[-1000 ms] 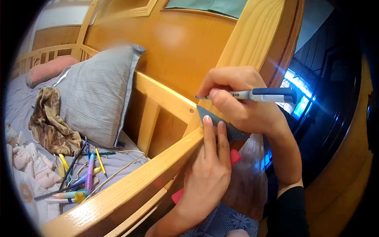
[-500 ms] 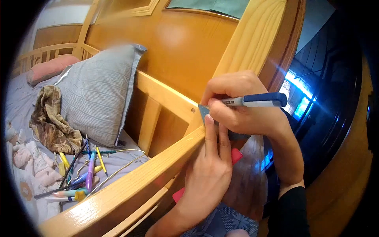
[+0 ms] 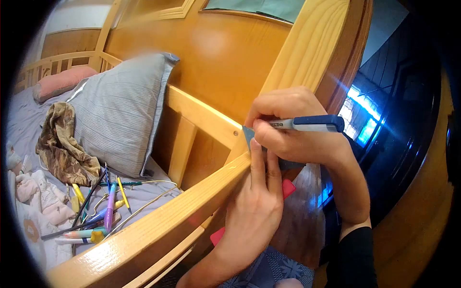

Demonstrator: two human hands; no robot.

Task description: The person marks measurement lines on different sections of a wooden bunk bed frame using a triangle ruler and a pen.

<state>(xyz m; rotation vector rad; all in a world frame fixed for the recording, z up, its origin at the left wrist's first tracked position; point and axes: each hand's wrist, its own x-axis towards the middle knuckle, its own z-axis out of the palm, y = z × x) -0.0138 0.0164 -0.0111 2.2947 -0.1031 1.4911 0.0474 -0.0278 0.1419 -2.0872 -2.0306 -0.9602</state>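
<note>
A pen (image 3: 312,123) with a dark blue cap end is pinched in my right hand (image 3: 297,127), its tip hidden behind the fingers. Beneath that hand a dark triangular piece (image 3: 248,135) lies against the wooden post (image 3: 302,53), where the bed rails meet. My left hand (image 3: 257,201) presses on the piece with two outstretched fingers, just below my right hand. Much of the piece is covered by both hands. The wooden rail (image 3: 163,211) runs past my left hand toward the lower left.
On the bed lie several pens (image 3: 110,206), a thin cord (image 3: 149,199), a patterned cloth (image 3: 65,149), a grey striped pillow (image 3: 120,110) and a pink cushion (image 3: 65,84). Something pink (image 3: 288,188) shows behind my left hand. A glossy dark surface (image 3: 398,125) stands at right.
My right hand has come down with the pen onto the triangular piece and now covers more of it. The pen's rear end has shifted left. My left hand has stayed nearly in place.
</note>
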